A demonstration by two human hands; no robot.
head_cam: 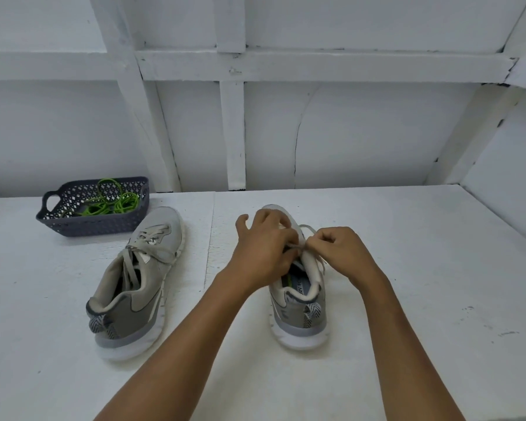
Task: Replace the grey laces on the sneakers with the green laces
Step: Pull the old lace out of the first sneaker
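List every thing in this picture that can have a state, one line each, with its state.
Left sneaker: grey-laced, ends loose, untouched.
Right sneaker: upright, both hands at its top.
Grey lace: pinched by both hands.
Left hand: pinches grey lace.
Right hand: pinches grey lace.
Green laces: loose in basket.
Basket: on table, holds green laces.

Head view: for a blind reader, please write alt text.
The left hand and right hand pinch the grey lace of one sneaker on a white table. The other sneaker stands beside it; green laces lie in a basket.
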